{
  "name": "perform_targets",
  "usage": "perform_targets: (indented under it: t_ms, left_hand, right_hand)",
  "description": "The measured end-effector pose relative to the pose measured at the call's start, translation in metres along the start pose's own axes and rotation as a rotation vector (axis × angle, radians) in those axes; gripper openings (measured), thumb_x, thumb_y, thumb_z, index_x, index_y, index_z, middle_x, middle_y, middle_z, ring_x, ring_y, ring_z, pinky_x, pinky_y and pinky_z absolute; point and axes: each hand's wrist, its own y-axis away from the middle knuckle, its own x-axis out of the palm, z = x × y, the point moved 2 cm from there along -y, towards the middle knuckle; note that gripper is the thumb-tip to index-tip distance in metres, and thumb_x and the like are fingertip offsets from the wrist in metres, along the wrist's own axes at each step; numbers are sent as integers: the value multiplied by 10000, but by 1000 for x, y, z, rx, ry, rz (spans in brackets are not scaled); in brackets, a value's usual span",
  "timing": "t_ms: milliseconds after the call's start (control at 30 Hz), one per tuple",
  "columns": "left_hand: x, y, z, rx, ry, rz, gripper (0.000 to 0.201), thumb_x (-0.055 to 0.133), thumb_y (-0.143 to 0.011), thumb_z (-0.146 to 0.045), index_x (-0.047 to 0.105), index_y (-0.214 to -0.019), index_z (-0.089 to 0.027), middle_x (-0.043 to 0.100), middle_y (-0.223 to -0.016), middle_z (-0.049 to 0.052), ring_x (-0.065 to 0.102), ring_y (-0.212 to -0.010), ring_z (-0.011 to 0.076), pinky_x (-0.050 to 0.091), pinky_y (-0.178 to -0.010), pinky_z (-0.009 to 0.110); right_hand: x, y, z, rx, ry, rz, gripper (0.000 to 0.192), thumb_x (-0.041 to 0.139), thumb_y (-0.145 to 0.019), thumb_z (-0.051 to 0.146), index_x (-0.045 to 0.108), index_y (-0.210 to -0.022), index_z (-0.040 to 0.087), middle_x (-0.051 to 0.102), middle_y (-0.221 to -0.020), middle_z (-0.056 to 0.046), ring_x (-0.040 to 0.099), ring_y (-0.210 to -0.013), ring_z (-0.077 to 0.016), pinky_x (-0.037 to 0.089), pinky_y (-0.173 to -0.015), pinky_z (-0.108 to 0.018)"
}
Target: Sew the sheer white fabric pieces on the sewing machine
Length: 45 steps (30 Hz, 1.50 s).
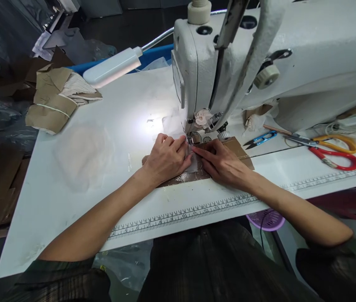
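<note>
A small piece of sheer white fabric (192,164) lies beneath the needle area of a white sewing machine (186,71). My left hand (169,157) presses on its left side, fingers bent and thumb drawn in close to the presser foot (190,138). From the right, my right hand (225,163) pinches the fabric's edge with index finger and thumb, just short of the foot. Both hands rest over a brown taped board (184,179) on the machine bed. My fingers hide part of the fabric.
Blue thread snips (261,139) and scissors with red and orange handles (335,155) lie on the right. A pale sheer fabric pile (83,155) and a tied paper-wrapped bundle (52,100) are left. A lamp (113,67) hangs over the white table (55,218); a printed ruler runs along its front.
</note>
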Motion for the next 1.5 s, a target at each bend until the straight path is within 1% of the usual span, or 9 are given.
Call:
perform_targets:
  t_ms: [200,333,467,600,867,1033,1200,1333,1500]
  left_hand:
    - [-1,-4,3,-27,38,7,333,469,-961,-366,686,-1039,-126,674,-1173,147,589,-814,256,402,-749,451]
    - [-18,-5,18,-31,53,-10,307,525,-941,-375,670,-1056,-130,672,-1121,158,610,-871,257,421,-723,412]
    - [-46,5,29,-6,39,-59,247,527,-950,-295,639,-1083,-118,682,-1086,145,624,-856,235,442,-674,365]
    - [-59,24,20,20,62,-24,195,531,-941,-233,630,-1059,-113,694,-1066,142,634,-837,236,472,-671,369]
    - [-39,31,-6,77,352,-33,184,569,-924,-237,634,-1044,-114,696,-1044,137,662,-932,239,541,-764,401]
    - [-23,18,-1,203,418,-62,130,585,-904,-248,650,-944,-142,714,-976,90,662,-846,196,530,-722,368]
    - [-14,15,2,256,362,-144,117,572,-878,-205,663,-927,-150,724,-950,89,645,-771,184,517,-654,356]
    - [-12,19,-3,271,412,-158,133,583,-862,-211,677,-931,-147,726,-937,89,662,-804,188,546,-692,362]
    - [-10,22,-2,249,435,-95,172,579,-863,-278,696,-924,-166,732,-963,76,668,-837,191,553,-722,371]
  right_hand:
    - [-12,-2,-13,185,-166,-150,261,511,-886,180,667,-1095,163,565,-855,-70,560,-786,-195,524,-740,-355]
    - [-16,-5,-20,201,-252,-176,263,524,-854,171,654,-1080,140,583,-820,-60,552,-718,-177,501,-689,-338]
    - [-21,-4,-14,82,-224,-73,318,507,-873,172,628,-1165,140,604,-882,-72,570,-748,-178,501,-709,-336]
    - [-20,0,3,-102,-170,122,355,565,-892,282,592,-1215,139,571,-1117,-132,602,-932,-222,520,-798,-366]
    - [-4,-3,17,-129,-47,211,216,490,-951,289,644,-966,139,600,-1019,-127,587,-893,-233,483,-756,-372]
    - [-21,-13,4,-28,-340,175,198,529,-916,255,657,-1019,145,652,-968,-87,600,-867,-184,464,-772,-303]
    - [-30,-37,-15,119,-214,230,204,523,-865,179,692,-971,132,642,-748,-30,530,-631,-135,381,-608,-258]
    - [-18,-36,-18,69,-136,140,239,524,-881,220,708,-1023,162,671,-839,-41,549,-657,-145,384,-604,-265]
    - [-7,-21,-18,-150,-143,68,316,523,-876,216,730,-1114,223,661,-1057,-77,599,-896,-198,468,-755,-317]
